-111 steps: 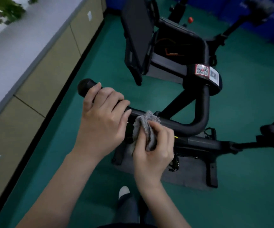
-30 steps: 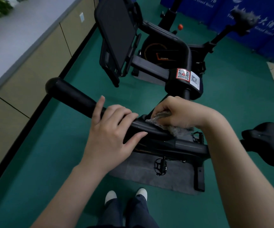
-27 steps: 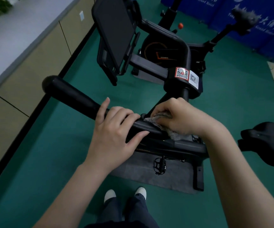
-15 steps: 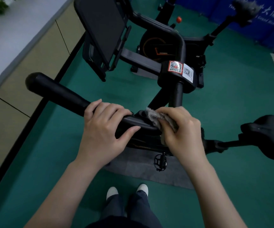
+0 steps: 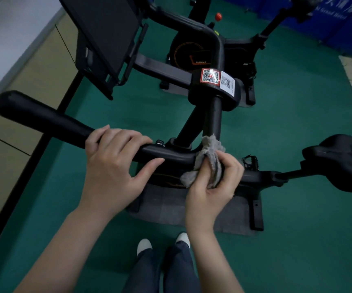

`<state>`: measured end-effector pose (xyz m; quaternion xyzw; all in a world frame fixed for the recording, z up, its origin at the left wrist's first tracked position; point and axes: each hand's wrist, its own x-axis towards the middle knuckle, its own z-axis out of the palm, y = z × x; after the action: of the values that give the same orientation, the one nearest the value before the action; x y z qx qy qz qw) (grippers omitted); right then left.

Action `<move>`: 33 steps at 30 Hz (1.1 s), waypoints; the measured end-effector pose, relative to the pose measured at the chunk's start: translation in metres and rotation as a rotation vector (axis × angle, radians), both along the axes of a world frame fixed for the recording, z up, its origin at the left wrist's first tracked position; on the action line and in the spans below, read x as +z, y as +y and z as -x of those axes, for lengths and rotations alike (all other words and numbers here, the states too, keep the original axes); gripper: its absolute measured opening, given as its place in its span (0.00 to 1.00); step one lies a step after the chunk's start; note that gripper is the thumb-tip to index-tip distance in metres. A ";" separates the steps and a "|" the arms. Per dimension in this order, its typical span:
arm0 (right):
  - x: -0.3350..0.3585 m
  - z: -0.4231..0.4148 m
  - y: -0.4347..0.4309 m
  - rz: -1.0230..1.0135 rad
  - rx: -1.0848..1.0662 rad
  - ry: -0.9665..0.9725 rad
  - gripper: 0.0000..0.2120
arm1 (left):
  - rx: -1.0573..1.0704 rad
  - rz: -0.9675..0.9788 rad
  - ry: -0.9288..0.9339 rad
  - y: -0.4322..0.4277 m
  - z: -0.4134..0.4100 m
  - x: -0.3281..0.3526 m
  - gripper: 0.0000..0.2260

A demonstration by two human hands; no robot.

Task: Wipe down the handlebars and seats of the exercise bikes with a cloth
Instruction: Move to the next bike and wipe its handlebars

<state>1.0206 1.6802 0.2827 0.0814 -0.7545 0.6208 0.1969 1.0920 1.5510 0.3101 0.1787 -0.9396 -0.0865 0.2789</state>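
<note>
Wrapping the grey cloth point(image 5: 210, 159) round the black handlebar point(image 5: 65, 125) at its bend, right hand point(image 5: 211, 187) closed on the bunched fabric with the thumb over the top and a loose tail hanging at 7 o'clock from the grip. Bracing the same bar just to 9 o'clock of the cloth, left hand point(image 5: 116, 166) curled firmly over the tube, thumb tucked under.

Best done, by judgement: keep the fabric fully encircling the tube so the underside gets wiped too, twist a little while sliding, and gather in that hanging tail so it doesn't drag against the frame below. Hold the left grip steady but be ready to shift it outward toward 10 o'clock, since the stretch beneath the palm cannot be cleaned while covered. Work the bend where bar meets the upright post point(image 5: 213, 117) at 12 o'clock with extra care; seams there likely trap grime.

Farther out: the long padded end of the bar reaching to 10 o'clock, apparently awaiting its pass; the seat point(image 5: 340, 161) out at 3 o'clock, untouched; a second bike point(image 5: 194, 51) beyond at 12 o'clock on the green floor point(image 5: 298, 240).
</note>
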 end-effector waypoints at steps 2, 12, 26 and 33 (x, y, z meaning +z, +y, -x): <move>-0.002 -0.011 -0.004 0.045 0.004 -0.034 0.07 | 0.003 0.002 -0.001 0.000 0.000 0.000 0.17; -0.001 0.013 -0.012 0.337 -0.143 -0.366 0.05 | 0.008 0.012 0.013 0.001 0.000 0.000 0.17; -0.009 -0.045 -0.038 0.536 -0.063 -0.644 0.10 | -0.007 0.029 0.017 -0.001 0.001 -0.001 0.17; -0.006 -0.063 -0.059 0.656 0.119 -0.653 0.09 | -0.053 -0.005 0.005 -0.003 -0.003 0.001 0.15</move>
<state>1.0840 1.6207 0.2764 -0.1416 -0.5349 0.8298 -0.0718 1.0952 1.5476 0.3111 0.1540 -0.9431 -0.0966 0.2783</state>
